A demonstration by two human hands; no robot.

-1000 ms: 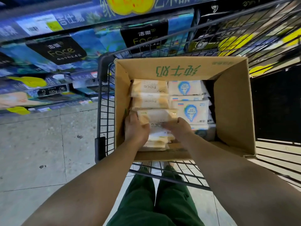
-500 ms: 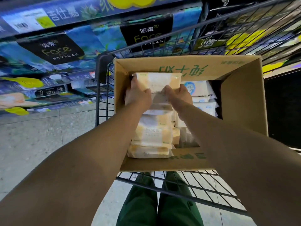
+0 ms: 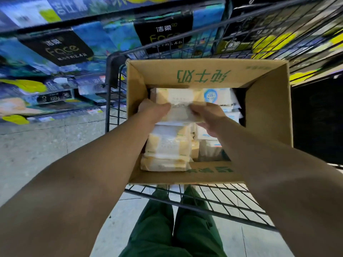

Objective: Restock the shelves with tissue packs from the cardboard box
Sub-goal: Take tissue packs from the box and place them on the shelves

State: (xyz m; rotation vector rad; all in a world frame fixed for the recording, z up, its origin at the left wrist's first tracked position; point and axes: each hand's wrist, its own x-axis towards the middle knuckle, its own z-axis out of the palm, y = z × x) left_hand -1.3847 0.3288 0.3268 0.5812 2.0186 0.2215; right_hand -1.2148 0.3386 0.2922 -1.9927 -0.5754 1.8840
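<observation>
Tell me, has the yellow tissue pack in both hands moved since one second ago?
Yes. The yellow tissue pack went from the cardboard box's near wall toward its far wall, lifted above the stack.

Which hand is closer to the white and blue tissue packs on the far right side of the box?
Right. The right hand grips the yellow pack directly beside the white and blue tissue packs; the left hand holds the pack's opposite end, farther away.

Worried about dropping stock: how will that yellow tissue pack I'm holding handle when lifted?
The yellow tissue pack probably gives softly: both hands, left hand and right hand, pinch its ends. Its glossy wrap may be slippery. Likely light.
</observation>
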